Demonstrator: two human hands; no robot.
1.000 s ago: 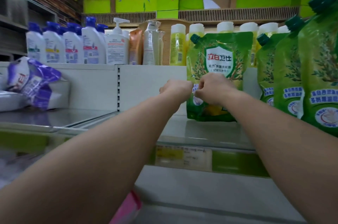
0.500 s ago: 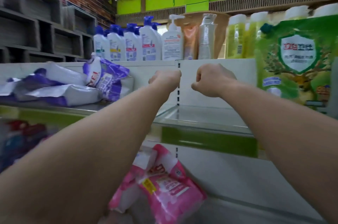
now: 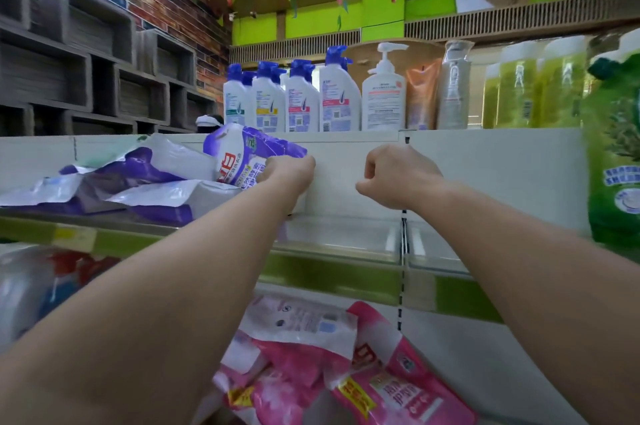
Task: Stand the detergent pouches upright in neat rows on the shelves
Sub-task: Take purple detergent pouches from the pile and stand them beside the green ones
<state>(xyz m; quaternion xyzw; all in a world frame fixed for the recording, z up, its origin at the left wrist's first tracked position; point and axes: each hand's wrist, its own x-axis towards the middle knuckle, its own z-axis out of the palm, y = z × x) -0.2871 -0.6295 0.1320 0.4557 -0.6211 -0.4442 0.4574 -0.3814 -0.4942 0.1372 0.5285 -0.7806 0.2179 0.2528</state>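
Several purple-and-white detergent pouches (image 3: 138, 189) lie in a heap on the left part of the middle shelf (image 3: 346, 241). One purple pouch (image 3: 242, 157) leans tilted on top of the heap. My left hand (image 3: 289, 171) curls its fingers round that pouch's lower right edge. My right hand (image 3: 394, 176) hovers as a fist over the bare shelf to the right and holds nothing. A green pouch (image 3: 613, 164) stands upright at the right edge. Pink pouches (image 3: 346, 376) lie flat on the lower shelf.
White bottles with blue caps (image 3: 298, 102), a pump bottle (image 3: 382, 92), tubes and yellow-green bottles (image 3: 533, 88) stand in a row on the top shelf. A white back panel (image 3: 485, 175) closes the shelf behind my hands. Grey wall cubbies (image 3: 86, 71) lie to the left.
My view and both hands have swung left, away from the green pouch. My left hand has reached the tilted purple pouch and closed on its edge; my right hand stays curled and holds nothing.
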